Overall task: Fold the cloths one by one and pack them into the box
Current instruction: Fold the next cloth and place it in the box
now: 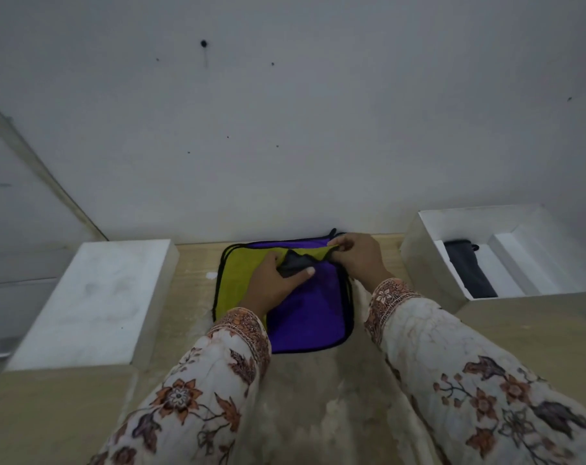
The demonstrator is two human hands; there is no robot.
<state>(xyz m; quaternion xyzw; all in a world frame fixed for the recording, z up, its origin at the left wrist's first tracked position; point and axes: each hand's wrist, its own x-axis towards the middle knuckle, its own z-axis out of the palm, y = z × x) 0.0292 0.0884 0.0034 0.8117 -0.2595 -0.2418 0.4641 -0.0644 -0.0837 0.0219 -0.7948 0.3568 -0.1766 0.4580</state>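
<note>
Floral sleeves cover both my forearms at the bottom of the view, reaching over a wooden table. Two hands are shown. My left hand rests on the stacked cloths with its thumb stretched out and its fingers curled onto a dark grey cloth, which it appears to hold. My right hand pinches the far edge of a yellow-green cloth that lies partly folded back over a purple cloth. Three cloths are thus counted in the pile, each edged in black where the border shows, lying against the white wall. Two white containers stand on the table. On my right, an open box has inner compartments; one holds a dark folded item, whose nature I cannot tell. On my left, a closed white block shows only its top and side.
</note>
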